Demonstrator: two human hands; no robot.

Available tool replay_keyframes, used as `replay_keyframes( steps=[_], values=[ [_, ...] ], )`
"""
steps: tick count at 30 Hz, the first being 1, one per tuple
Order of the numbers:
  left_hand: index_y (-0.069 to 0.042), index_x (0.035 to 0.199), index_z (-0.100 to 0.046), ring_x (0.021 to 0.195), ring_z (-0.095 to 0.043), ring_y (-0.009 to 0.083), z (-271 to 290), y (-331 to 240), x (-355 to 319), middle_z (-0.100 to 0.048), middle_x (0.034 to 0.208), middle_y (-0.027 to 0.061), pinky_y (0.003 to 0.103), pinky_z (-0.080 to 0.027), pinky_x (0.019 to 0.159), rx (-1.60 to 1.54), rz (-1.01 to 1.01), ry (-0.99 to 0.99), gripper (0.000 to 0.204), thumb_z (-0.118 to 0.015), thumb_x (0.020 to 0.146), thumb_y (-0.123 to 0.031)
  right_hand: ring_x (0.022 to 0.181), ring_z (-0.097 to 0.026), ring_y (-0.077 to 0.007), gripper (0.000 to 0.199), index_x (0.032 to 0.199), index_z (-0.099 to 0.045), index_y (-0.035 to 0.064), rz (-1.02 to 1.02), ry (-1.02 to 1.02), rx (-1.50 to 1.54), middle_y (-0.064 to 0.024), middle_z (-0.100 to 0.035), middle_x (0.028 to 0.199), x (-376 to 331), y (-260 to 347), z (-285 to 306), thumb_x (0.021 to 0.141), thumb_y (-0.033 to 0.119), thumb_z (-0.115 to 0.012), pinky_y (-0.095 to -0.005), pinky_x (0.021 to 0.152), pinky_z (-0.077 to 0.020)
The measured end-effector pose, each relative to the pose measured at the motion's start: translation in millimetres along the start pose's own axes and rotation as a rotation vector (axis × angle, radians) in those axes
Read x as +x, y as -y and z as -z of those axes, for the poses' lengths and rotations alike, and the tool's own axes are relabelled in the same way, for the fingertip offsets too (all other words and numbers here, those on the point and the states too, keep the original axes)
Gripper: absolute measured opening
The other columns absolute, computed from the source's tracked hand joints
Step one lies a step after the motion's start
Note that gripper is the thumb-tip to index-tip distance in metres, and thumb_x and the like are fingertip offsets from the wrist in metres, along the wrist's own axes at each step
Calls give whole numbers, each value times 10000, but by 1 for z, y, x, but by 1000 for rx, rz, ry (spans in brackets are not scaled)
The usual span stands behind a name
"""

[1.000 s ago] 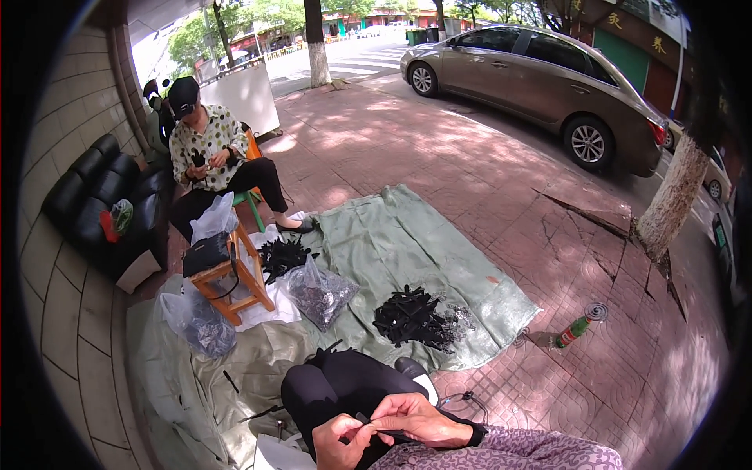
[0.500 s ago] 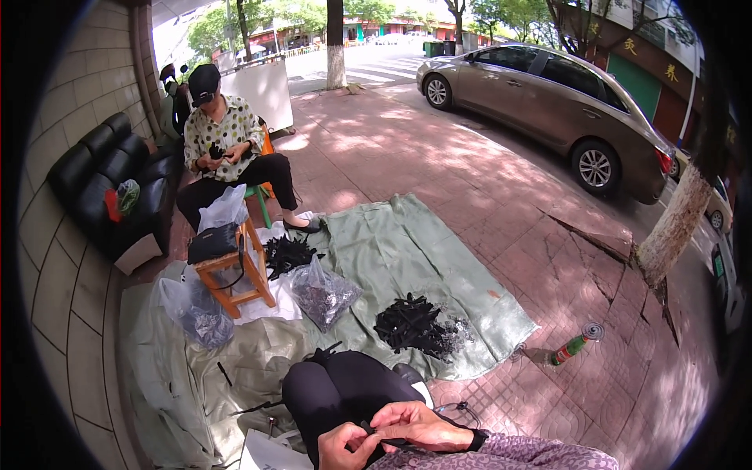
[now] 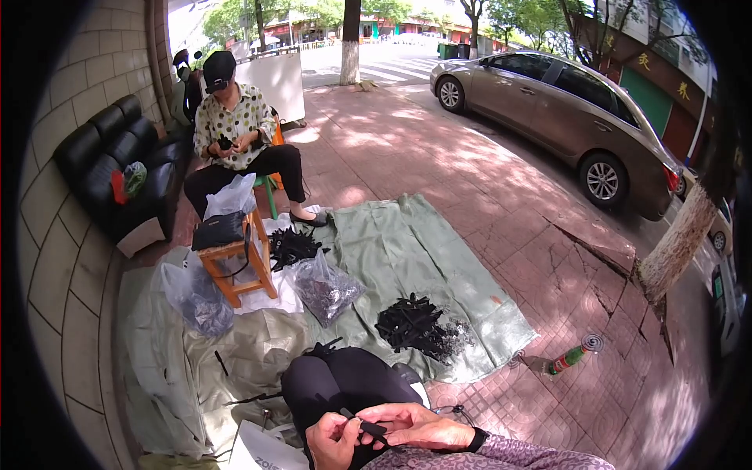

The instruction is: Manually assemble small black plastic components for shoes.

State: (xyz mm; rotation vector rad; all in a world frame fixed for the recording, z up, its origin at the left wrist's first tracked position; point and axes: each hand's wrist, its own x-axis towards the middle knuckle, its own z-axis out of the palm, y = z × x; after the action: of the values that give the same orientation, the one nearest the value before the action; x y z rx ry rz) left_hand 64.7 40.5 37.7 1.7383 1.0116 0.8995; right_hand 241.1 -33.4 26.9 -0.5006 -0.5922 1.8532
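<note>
Above my lap, my left hand (image 3: 332, 440) and my right hand (image 3: 427, 428) are close together, both closed on a short, flat black strip (image 3: 373, 429). My left thumb and fingers pinch one end, while my right fingers grip the other. Its exact kind is too small to make out. Beyond my knees, a heap of similar black strips (image 3: 409, 324) lies on the green sheet (image 3: 439, 251), with small shiny bits (image 3: 457, 338) scattered at its right side. A few black pieces (image 3: 323, 347) rest by my left knee.
A co-worker (image 3: 233, 117) sits at far left, handling black pieces above another black pile (image 3: 293, 247). A wooden stool (image 3: 262, 274) bears a black bag (image 3: 219, 230). Filled plastic bags (image 3: 325, 290) stand nearby. A green bottle (image 3: 565, 359) is at right, a white bag (image 3: 266, 448) by my left.
The black strip shows more plainly between my hands and has turned a little. My left hand has shifted slightly left and up. The whole view has swung slightly left.
</note>
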Motion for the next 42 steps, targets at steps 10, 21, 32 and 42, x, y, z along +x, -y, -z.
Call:
replay_keyframes(
  steps=[10,21,32,42],
  values=[
    [-3,739,-561,495,-506,77,-6,-1,-4,-554,560,37,240,-401,462,-71,13,109,171,-647,870,-70,1128,-535,-151,408,1270,-510,15,41,-128,-185,-57,-547,1220,4,-17,17,879,-21,-618,-270,913,-480],
    [6,739,-567,491,-507,74,-5,-6,-5,-555,557,32,230,-396,459,-171,166,193,173,-621,881,-77,684,-533,-44,113,969,-624,4,95,-367,-493,8,-601,768,4,-29,14,909,100,-635,-200,593,-422],
    [1,750,-569,542,-514,49,-5,-8,-5,-584,625,10,201,-409,478,-379,265,213,164,-705,824,-50,587,-479,-36,110,851,-646,6,244,-464,-842,15,-570,655,6,-31,11,901,104,-648,-214,503,-364],
    [-14,685,-535,480,-443,65,-11,-6,1,-494,539,38,246,-380,446,-142,154,151,243,-757,765,-74,726,-556,-49,95,909,-650,4,-19,-399,-424,-4,-633,805,15,-20,26,905,98,-638,-194,652,-442]
  ],
)
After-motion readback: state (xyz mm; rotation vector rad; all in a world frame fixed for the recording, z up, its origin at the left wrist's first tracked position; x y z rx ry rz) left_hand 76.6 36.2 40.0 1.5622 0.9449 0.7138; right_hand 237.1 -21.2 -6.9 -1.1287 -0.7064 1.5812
